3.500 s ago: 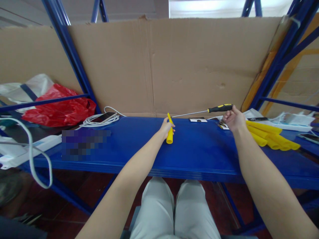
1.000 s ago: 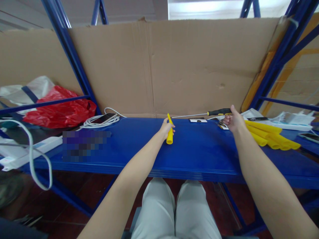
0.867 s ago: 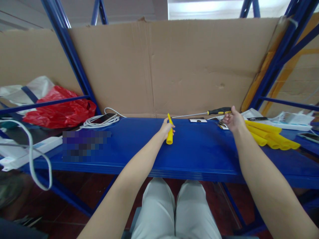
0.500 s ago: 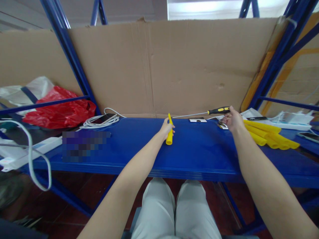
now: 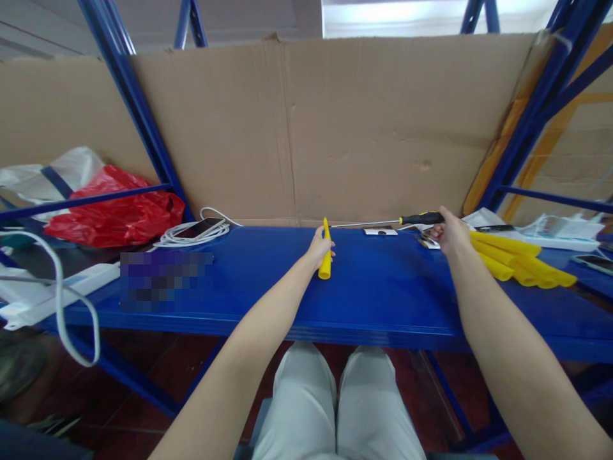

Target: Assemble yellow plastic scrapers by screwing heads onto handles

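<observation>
My left hand (image 5: pixel 320 248) is closed round a short yellow tube (image 5: pixel 325 263), which stands tilted over the middle of the blue table (image 5: pixel 383 287). In my right hand (image 5: pixel 450 231) is the black and yellow handle of a long screwdriver (image 5: pixel 421 218). Its thin metal shaft runs left, nearly level, and its tip meets the upper part of the tube beside my left fingers. Whether the tip touches or enters the tube I cannot tell. Just right of my right hand lies a pile of several yellow tubes (image 5: pixel 517 259).
A small white and black piece (image 5: pixel 380 231) lies at the table's back edge, against the cardboard wall (image 5: pixel 335 128). Coiled white cable (image 5: pixel 191 235), a red plastic bag (image 5: pixel 115 207) and a white power strip (image 5: pixel 86 286) are on the left. A phone (image 5: pixel 594 263) rests far right.
The screwdriver handle has turned about its long axis in my right hand, now showing more black. My left hand and the tube have hardly moved.
</observation>
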Motion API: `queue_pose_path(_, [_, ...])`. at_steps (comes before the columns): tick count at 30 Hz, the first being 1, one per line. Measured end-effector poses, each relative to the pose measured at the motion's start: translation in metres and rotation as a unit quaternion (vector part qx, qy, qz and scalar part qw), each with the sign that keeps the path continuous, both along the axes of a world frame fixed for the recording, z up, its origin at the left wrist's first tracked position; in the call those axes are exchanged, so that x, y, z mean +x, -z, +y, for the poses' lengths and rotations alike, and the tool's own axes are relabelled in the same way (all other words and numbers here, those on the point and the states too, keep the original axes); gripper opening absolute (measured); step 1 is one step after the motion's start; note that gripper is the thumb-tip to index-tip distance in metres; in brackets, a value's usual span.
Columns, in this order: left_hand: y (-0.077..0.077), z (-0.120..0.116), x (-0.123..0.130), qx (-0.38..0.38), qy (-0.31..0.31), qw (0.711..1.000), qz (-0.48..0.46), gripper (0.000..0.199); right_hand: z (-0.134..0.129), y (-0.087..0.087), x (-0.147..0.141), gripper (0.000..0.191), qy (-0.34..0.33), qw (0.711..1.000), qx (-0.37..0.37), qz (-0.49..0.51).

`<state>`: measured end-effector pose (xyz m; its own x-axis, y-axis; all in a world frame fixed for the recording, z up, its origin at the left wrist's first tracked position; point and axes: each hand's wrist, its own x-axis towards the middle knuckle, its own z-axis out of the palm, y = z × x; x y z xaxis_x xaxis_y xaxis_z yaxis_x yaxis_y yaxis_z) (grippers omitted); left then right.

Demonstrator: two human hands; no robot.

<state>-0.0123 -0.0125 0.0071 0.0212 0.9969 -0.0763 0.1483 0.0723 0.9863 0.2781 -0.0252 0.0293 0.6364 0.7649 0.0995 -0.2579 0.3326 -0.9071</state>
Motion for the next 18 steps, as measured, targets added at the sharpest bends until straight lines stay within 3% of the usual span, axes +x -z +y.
queue_pose_path(3, [0.001, 0.001, 0.000, 0.001, 0.004, 1.000, 0.003, 0.075, -0.006, -0.006, -0.006, 0.026, 0.016, 0.999, -0.022, 0.018])
queue_pose_path(8, [0.003, 0.003, 0.000, 0.007, 0.008, 1.000, 0.006, 0.073, -0.010, -0.011, -0.005, 0.027, -0.043, 0.999, -0.001, 0.030])
queue_pose_path(13, [0.002, 0.001, 0.000, 0.005, 0.009, 1.000, 0.005, 0.071, -0.004, -0.005, 0.000, 0.033, -0.058, 0.998, 0.025, 0.002])
queue_pose_path(18, [0.001, 0.000, -0.001, -0.001, 0.007, 1.000, -0.002, 0.074, 0.002, 0.002, 0.004, 0.042, -0.043, 0.999, 0.002, -0.022])
